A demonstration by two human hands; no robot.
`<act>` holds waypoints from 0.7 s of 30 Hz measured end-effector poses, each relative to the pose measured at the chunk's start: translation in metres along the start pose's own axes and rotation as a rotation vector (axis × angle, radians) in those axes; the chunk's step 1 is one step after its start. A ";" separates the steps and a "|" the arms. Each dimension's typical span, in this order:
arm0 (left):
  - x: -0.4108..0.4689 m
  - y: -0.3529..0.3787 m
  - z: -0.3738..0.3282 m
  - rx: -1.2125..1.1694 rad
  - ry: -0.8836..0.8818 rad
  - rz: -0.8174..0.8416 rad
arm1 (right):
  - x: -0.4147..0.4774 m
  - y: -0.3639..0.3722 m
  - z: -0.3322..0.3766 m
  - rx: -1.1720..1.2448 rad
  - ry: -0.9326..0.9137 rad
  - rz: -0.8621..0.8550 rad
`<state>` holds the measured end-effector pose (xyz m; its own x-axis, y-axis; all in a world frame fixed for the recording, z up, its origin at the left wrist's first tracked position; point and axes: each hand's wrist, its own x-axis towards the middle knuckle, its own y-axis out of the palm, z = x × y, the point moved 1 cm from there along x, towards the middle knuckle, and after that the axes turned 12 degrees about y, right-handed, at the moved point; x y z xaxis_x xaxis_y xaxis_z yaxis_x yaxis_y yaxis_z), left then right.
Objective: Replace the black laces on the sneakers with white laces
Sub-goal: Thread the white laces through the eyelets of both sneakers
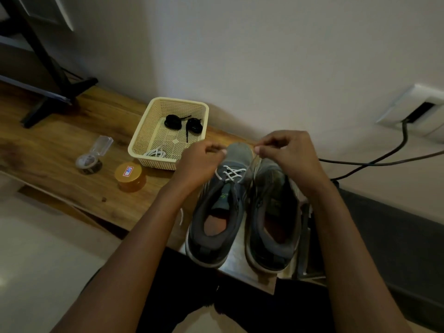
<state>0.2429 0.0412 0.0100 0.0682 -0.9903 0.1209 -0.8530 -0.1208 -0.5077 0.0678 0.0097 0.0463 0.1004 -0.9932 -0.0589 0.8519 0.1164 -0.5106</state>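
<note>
Left grip [201, 159], right grip [288, 155] each pinch a white lace [230, 174] end, likely evening it across the sneaker [209, 246]; black laces [173, 122] discarded in basket [179, 102], eleven o'clock.

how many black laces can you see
2. Both lie coiled at the far end of the basket: the left black lace and the right black lace beside it. No other shows, though one could be hidden from view.
</note>
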 end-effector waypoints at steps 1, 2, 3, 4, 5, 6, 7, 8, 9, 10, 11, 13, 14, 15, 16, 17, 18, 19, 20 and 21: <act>0.000 -0.003 -0.008 -0.121 0.020 -0.060 | -0.002 -0.003 0.009 0.090 -0.014 0.016; 0.000 -0.007 -0.018 -0.268 0.038 -0.083 | -0.004 -0.005 0.018 0.178 -0.037 0.035; -0.001 -0.009 -0.028 -0.413 0.054 -0.073 | -0.006 -0.008 0.027 0.251 -0.057 0.044; -0.002 -0.010 -0.037 -0.523 0.076 -0.051 | -0.008 -0.010 0.035 0.308 -0.078 0.045; -0.003 -0.009 -0.047 -0.595 0.107 -0.032 | -0.009 -0.012 0.042 0.348 -0.106 0.039; -0.003 -0.007 -0.054 -0.643 0.142 -0.034 | -0.009 -0.014 0.048 0.382 -0.132 0.028; -0.003 -0.004 -0.062 -0.693 0.169 -0.052 | -0.010 -0.015 0.054 0.411 -0.154 0.016; -0.003 -0.003 -0.067 -0.742 0.192 -0.079 | -0.011 -0.016 0.059 0.443 -0.169 0.006; -0.003 -0.002 -0.074 -0.792 0.219 -0.100 | -0.012 -0.018 0.063 0.483 -0.185 -0.001; -0.002 -0.002 -0.078 -0.820 0.249 -0.113 | -0.014 -0.021 0.068 0.532 -0.201 0.001; -0.002 -0.003 -0.082 -0.825 0.276 -0.120 | -0.016 -0.023 0.071 0.587 -0.219 0.012; -0.001 -0.005 -0.084 -0.790 0.314 -0.126 | -0.020 -0.028 0.076 0.685 -0.240 0.045; 0.000 -0.007 -0.082 -0.769 0.322 -0.129 | -0.021 -0.031 0.078 0.724 -0.235 0.060; 0.000 -0.007 -0.081 -0.754 0.326 -0.130 | -0.022 -0.032 0.079 0.768 -0.223 0.080; 0.001 -0.007 -0.078 -0.738 0.324 -0.131 | -0.023 -0.033 0.079 0.818 -0.205 0.108; 0.002 -0.006 -0.075 -0.716 0.319 -0.129 | -0.023 -0.033 0.079 0.869 -0.187 0.140; 0.003 -0.005 -0.072 -0.684 0.308 -0.126 | -0.023 -0.032 0.078 0.921 -0.175 0.181; 0.005 -0.004 -0.068 -0.648 0.292 -0.115 | -0.023 -0.031 0.077 0.970 -0.176 0.228; 0.006 -0.003 -0.064 -0.609 0.277 -0.096 | -0.023 -0.029 0.076 1.001 -0.180 0.268; 0.007 -0.001 -0.060 -0.566 0.261 -0.080 | -0.022 -0.027 0.074 1.002 -0.176 0.284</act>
<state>0.2134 0.0388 0.0629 0.0753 -0.9218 0.3804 -0.9971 -0.0676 0.0336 0.0809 0.0288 0.1247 0.3672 -0.9246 0.1013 0.8125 0.3718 0.4490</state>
